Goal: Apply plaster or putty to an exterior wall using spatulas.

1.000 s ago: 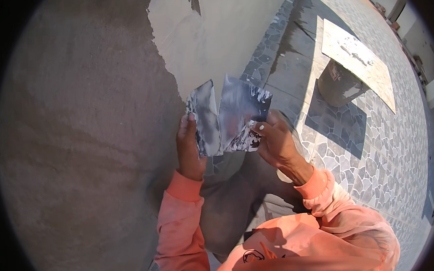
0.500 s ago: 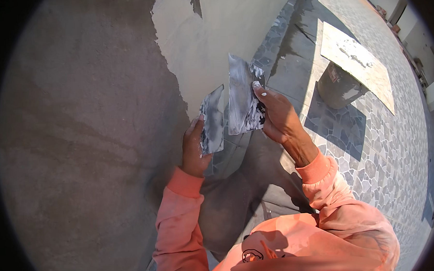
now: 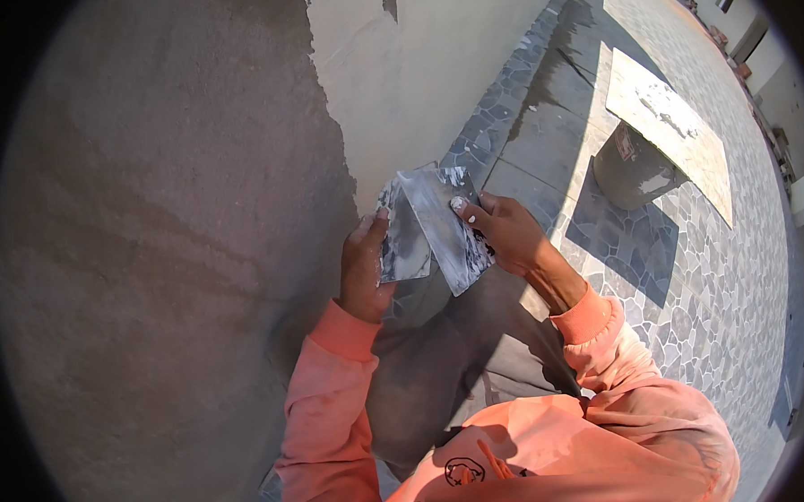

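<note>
My left hand [image 3: 364,257] is closed around the edge of a flat metal scraper blade [image 3: 405,242] smeared with white putty. A second, wider putty blade [image 3: 443,236] is gripped by my right hand [image 3: 509,233], its thumb on the face and a white dab on the thumbnail. The right blade tilts, and its left edge overlaps the left blade in the picture. Just beyond both blades stands the wall, part bare grey plaster [image 3: 192,170] and part coated with pale skim [image 3: 368,91], with a ragged border between.
To the right, a pale board [image 3: 684,144] bearing white putty rests on a dark bucket [image 3: 632,169]. Paving with an irregular stone pattern [image 3: 699,274] spreads around it. A tiled strip [image 3: 542,160] runs along the wall's foot. My bent legs are below my hands.
My right hand has lowered and turned its blade, bringing it leftward against or over the left blade. A gap showed between the blades before. The view has shifted slightly.
</note>
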Available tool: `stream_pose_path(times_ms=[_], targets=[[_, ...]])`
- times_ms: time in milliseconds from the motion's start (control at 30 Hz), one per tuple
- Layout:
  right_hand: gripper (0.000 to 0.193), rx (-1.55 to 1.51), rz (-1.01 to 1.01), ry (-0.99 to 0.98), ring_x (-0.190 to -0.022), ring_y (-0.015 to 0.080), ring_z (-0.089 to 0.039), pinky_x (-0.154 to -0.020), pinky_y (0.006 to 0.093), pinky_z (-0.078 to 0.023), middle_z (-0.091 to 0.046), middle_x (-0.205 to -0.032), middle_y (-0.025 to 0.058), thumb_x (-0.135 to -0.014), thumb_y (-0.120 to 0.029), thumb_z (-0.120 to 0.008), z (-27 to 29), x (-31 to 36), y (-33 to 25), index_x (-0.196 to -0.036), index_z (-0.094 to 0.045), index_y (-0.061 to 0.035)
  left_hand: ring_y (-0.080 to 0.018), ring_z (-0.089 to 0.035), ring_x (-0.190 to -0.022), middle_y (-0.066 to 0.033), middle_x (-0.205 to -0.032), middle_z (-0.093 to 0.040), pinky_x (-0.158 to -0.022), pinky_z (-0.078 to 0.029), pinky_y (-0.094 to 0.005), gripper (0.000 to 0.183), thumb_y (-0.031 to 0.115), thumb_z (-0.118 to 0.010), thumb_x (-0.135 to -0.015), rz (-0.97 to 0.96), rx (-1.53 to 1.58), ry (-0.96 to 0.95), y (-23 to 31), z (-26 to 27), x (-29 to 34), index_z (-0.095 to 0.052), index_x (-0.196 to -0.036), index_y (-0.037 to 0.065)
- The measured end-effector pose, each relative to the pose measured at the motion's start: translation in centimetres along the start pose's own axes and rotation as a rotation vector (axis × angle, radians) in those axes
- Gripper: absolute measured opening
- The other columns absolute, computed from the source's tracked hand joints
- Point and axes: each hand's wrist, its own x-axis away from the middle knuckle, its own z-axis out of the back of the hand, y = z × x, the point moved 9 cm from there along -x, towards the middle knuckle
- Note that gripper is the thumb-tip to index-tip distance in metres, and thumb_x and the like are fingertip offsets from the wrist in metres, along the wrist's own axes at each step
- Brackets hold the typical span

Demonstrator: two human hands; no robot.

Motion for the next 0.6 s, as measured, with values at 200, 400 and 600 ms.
stream_pose_path(times_ms=[200,400,600], targets=[[0.029,0.373,-0.099,-0.086,-0.067,0.0071,-0.05,-0.059,0.0262,-0.042,-0.058,-0.075,0.0019,-0.091,-0.025,-0.062,2.3,3.1,0.2,-0.097,-0.064,0.0033,-0.0141,-0.065,-0.086,-0.0058,-0.099,-0.065,-0.073,-0.051,-0.0272,0.023,0.019,-0.051,-0.096,0.232,0.411,0.047,-2.0,-0.7,0.7,-0.057,-0.111,0.003],[0.032,0.695,-0.255,-0.065,-0.062,0.0077,-0.045,-0.056,0.0259,-0.038,-0.058,-0.072,0.0013,-0.09,-0.028,-0.062,6.1,6.7,-0.5,-0.099,-0.065,0.0021,-0.0125,-0.062,-0.072,-0.0037,-0.087,-0.063,-0.061,-0.049,-0.0239,0.019,0.021,-0.051,-0.096,-0.031,-0.172,0.023,0.7,1.4,0.3,-0.058,-0.106,0.006],[0.027,0.273,0.568,0.174,-0.076,0.0117,-0.049,-0.068,0.0264,-0.042,-0.058,-0.093,0.0043,-0.093,-0.01,-0.053,5.7,8.3,-7.1,-0.119,-0.054,-0.0026,-0.008,-0.056,-0.056,-0.0006,-0.071,-0.058,-0.04,-0.041,-0.0206,0.017,0.023,-0.053,-0.095,0.212,0.274,0.17,-3.8,2.6,0.6,-0.056,-0.103,0.008]])
